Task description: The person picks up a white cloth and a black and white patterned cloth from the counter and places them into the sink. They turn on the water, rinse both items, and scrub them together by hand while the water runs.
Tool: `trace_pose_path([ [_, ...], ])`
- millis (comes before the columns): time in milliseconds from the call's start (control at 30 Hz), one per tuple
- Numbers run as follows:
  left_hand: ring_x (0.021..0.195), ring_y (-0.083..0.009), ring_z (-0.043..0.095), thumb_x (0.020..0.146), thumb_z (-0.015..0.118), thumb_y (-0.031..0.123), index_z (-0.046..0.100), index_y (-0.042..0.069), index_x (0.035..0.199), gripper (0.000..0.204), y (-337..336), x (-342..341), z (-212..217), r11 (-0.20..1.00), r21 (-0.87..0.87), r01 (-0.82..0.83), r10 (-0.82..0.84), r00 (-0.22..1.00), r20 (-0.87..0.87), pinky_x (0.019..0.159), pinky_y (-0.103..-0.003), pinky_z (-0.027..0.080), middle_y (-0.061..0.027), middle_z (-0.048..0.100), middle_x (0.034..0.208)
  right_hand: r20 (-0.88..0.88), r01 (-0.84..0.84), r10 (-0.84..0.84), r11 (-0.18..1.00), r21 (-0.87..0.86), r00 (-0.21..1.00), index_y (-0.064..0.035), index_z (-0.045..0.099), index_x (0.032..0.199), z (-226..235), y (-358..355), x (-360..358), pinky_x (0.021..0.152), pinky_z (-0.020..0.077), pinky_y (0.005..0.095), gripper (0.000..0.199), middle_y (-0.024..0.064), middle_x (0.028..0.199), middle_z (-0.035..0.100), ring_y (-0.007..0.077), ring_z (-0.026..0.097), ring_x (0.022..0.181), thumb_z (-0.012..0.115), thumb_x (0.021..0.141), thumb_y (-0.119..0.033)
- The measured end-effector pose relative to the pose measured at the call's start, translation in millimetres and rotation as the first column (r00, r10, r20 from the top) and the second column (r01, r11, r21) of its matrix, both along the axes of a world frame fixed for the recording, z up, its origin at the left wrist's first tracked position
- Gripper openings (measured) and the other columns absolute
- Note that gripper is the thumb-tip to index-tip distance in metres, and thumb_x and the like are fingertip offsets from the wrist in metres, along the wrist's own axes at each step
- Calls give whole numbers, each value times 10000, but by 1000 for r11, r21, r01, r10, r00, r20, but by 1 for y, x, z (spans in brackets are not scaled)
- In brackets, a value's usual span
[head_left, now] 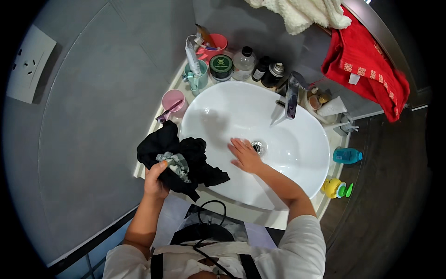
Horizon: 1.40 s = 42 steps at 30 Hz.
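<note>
My left hand (157, 181) is closed around a bundle of black cloth (200, 160), with a crumpled grey-green patterned cloth (176, 166) on top under my thumb. The bundle hangs over the left edge of the white sink (297, 181). Inside the basin, my right hand (246, 156) lies flat with fingers stretched out, next to the metal drain (257, 148). It holds nothing. A chrome faucet (291, 95) stands at the back right of the basin.
Behind the sink stand a pink cup (173, 101), a green cup (199, 79), a dark round jar (220, 67) and several bottles. A blue bottle (346, 156) and a yellow pump bottle (332, 188) line the right edge. A red towel (362, 65) hangs at the upper right.
</note>
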State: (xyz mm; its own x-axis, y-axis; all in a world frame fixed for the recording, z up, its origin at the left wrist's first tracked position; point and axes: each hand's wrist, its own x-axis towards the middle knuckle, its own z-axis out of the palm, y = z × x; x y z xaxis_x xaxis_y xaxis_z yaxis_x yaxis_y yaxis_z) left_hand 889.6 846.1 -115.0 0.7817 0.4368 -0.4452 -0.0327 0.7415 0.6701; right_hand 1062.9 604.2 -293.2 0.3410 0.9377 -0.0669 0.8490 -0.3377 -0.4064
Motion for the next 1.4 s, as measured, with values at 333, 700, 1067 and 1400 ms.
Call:
trace_pose_path([
  [333, 873, -245, 586, 720, 520, 83, 426, -4, 1182, 479, -20, 6, 4, 999, 34, -3, 4, 1000, -31, 780, -354, 477, -128, 581, 982, 495, -85, -11, 981, 172, 869, -202, 407, 1271, 1, 55, 125, 1009, 258, 357, 495, -45, 1340, 354, 100, 320, 1230, 524, 795, -270],
  [700, 819, -265, 602, 733, 532, 178, 519, -38, 1035, 372, -36, 18, 12, 993, 92, 79, -78, 997, -18, 747, -359, 493, -146, 605, 918, 305, 229, -163, 953, -197, 938, -182, 303, 1338, 5, -125, 56, 1060, 156, 423, 581, -5, 1414, 244, 167, 199, 1308, 498, 821, -360],
  [1067, 837, -241, 597, 718, 531, 72, 410, -10, 1170, 476, -22, -9, 14, 999, 34, -30, 30, 1000, 4, 737, -357, 505, -132, 572, 959, 392, 372, -545, 819, 436, 741, -160, 383, 1293, 3, 125, 112, 1026, 182, 478, 594, 25, 1378, 315, 198, 271, 1275, 569, 760, -346],
  [1400, 860, -253, 593, 709, 546, 94, 408, -5, 1182, 502, -21, -12, 34, 985, 106, -139, 140, 990, -7, 759, -360, 499, -142, 568, 982, -71, 89, -62, 860, 502, 996, -20, 286, 1311, 4, 157, 1, 1037, 167, 467, 604, 182, 1382, 241, 338, 216, 1282, 510, 789, -225],
])
